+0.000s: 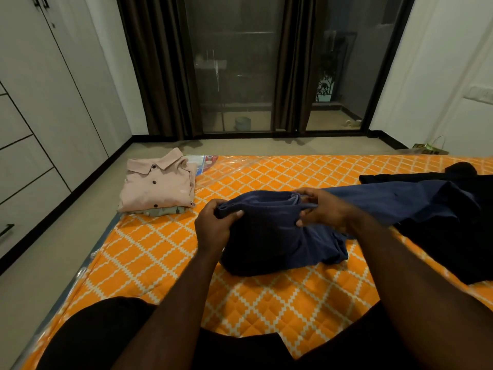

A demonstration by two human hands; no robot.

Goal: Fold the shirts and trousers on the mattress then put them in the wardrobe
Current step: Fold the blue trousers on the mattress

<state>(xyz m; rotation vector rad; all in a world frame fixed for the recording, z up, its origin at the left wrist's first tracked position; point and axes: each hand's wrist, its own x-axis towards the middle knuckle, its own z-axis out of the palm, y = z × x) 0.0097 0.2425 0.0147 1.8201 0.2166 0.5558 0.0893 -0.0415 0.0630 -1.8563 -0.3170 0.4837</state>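
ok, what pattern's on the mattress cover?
The quilted mattress cover is orange with a cream diamond lattice, seen best in the head view.

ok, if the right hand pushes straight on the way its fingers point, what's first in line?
The folded navy blue trousers it grips: the right hand points left across the fold. Past that, probably the left hand, which holds the opposite edge, though depth is unclear.
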